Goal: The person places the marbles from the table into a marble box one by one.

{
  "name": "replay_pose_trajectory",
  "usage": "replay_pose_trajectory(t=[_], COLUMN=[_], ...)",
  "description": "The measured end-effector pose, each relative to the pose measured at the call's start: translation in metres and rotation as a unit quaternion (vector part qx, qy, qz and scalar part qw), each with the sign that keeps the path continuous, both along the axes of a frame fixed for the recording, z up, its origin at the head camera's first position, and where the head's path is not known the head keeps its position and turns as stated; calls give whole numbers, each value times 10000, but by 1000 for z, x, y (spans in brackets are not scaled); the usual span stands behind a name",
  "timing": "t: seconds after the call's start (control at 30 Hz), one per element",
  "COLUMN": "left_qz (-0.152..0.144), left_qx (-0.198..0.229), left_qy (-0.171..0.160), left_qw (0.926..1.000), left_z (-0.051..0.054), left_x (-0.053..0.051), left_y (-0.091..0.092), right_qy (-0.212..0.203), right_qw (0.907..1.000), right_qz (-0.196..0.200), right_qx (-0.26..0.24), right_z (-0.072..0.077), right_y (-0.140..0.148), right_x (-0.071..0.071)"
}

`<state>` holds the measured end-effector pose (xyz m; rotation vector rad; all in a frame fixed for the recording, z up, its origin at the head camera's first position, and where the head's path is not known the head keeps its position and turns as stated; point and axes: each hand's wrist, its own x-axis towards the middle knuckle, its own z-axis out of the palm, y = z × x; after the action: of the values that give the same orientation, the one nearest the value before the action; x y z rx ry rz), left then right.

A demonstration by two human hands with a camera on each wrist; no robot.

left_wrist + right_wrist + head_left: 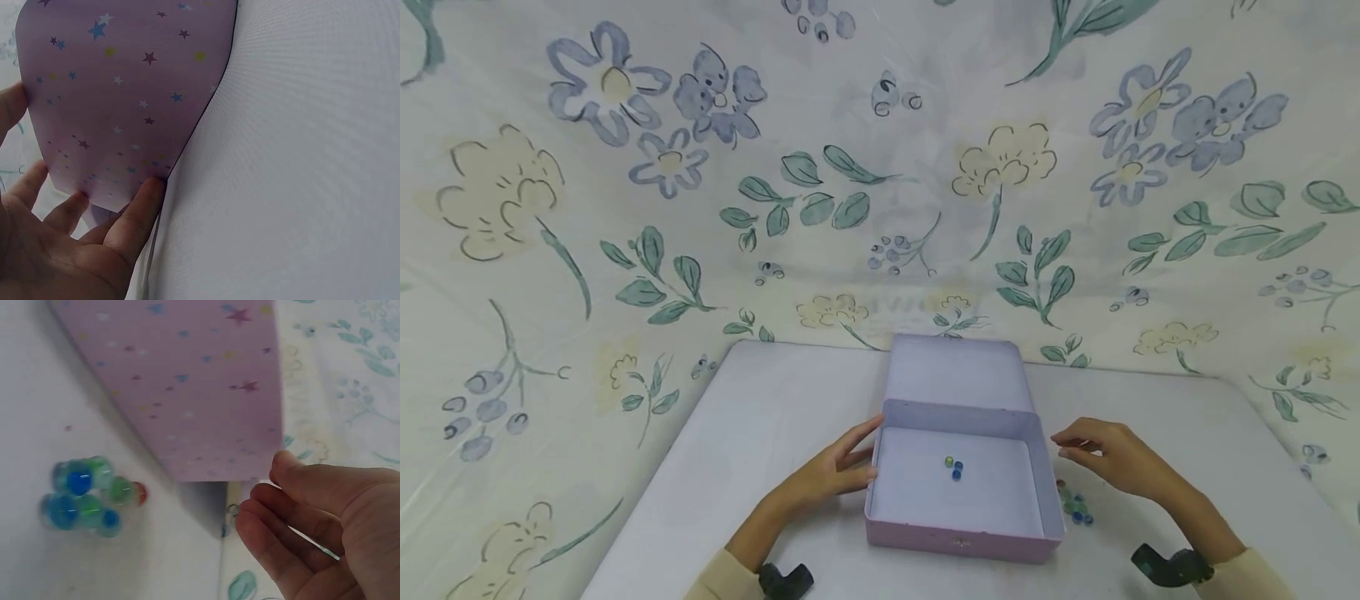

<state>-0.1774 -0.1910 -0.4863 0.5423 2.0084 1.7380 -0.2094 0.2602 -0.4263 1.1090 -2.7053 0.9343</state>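
While left grip (831,473) touches box (917,534) — marbles (89,511) near right grip (1117,457).

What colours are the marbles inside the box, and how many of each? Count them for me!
Blue marbles: 2
Yellowish-green marble: 1
Total inside the box: 3
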Motion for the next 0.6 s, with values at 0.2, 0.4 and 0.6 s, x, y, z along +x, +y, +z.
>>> replay_pose_trajectory(t=[0.2,0.4,0.6], left_qz=[-104,-111,-13], left_qx=[31,79,95], left_qy=[38,-53,-89], left_qw=[9999,9999,9999], left_z=[-3,-5,1], left_x=[2,2,-1], left_y=[2,4,-2], right_qy=[-567,-826,-578], right_qw=[9982,9957,9946], right_qz=[-2,79,224], right_qx=[183,417,832], right_z=[-25,-42,-44], right_y=[7,8,-2], right_x=[8,10,5])
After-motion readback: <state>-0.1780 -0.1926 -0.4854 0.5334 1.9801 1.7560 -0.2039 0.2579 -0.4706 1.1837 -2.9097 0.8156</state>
